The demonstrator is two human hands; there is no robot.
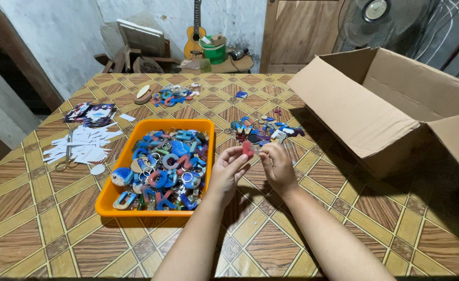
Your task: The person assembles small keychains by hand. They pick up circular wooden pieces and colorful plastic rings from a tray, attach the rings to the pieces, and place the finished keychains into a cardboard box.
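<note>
My left hand (228, 169) and my right hand (277, 165) meet above the table, just right of an orange tray (151, 211). Between the fingertips of both hands is a small red keychain piece (247, 149). The tray is heaped with several coloured letter-shaped keychains (164, 166) with metal rings. A smaller pile of similar keychains (263, 130) lies on the table just beyond my hands. Whether a ring hangs on the red piece cannot be made out.
A large open cardboard box (396, 104) stands at the right. White paper slips and scissors (81, 145) lie left of the tray, with printed cards (91, 113) behind. Another keychain cluster (172, 96) sits farther back. A guitar, green bucket and fan stand beyond the table.
</note>
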